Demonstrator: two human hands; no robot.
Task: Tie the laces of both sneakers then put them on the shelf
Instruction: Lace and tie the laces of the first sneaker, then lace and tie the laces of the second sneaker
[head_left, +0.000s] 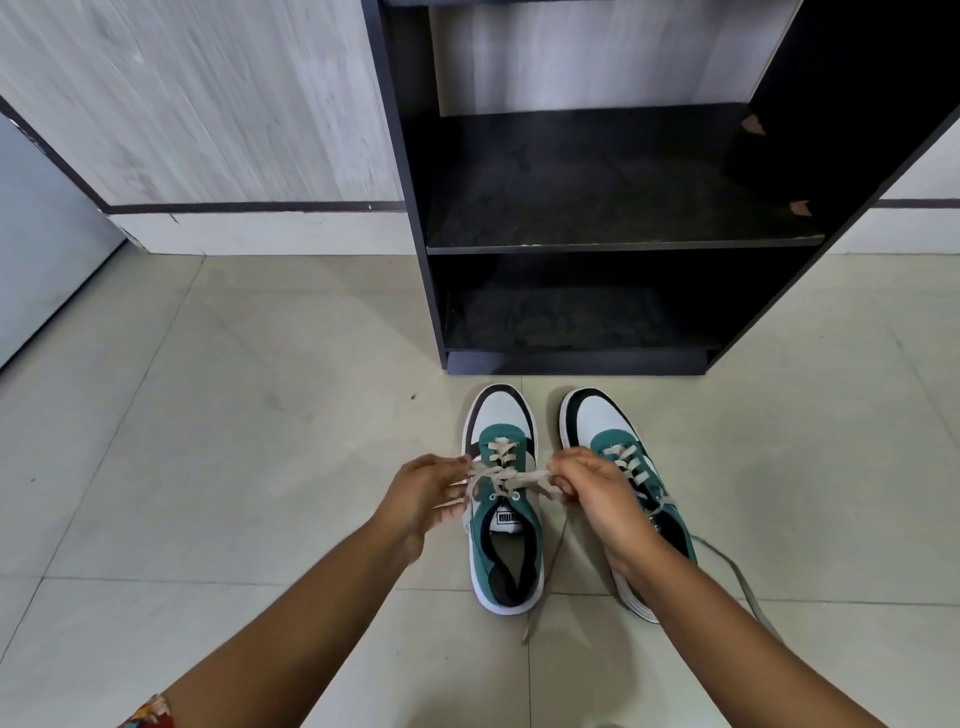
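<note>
Two green-and-white sneakers are set side by side on the tiled floor (260, 467), just in front of the black shelf unit (618, 244), presumably so that little carrying is needed once the tying is done. Both are aligned with the long axis running away from the person: toes point toward the shelf unit, heels toward the body.

The left sneaker (503, 499) is being tied. Its lace (511, 478) is drawn crosswise over the tongue and held taut between both hands. The fingers of the left hand (426, 491) are pressed together in a pinch on one end of the lace; those of the right hand (587, 491) are pinched on the other end. The outward pull is judged to serve the tightening of a knot at the centre; whether loops are already formed cannot be told.

The right sneaker (626, 483) is partly covered by the right wrist. Its lace (737, 571) is seen trailing loose across the floor, so it is judged untied. The shelf boards are seen bare; neither sneaker is placed yet.
</note>
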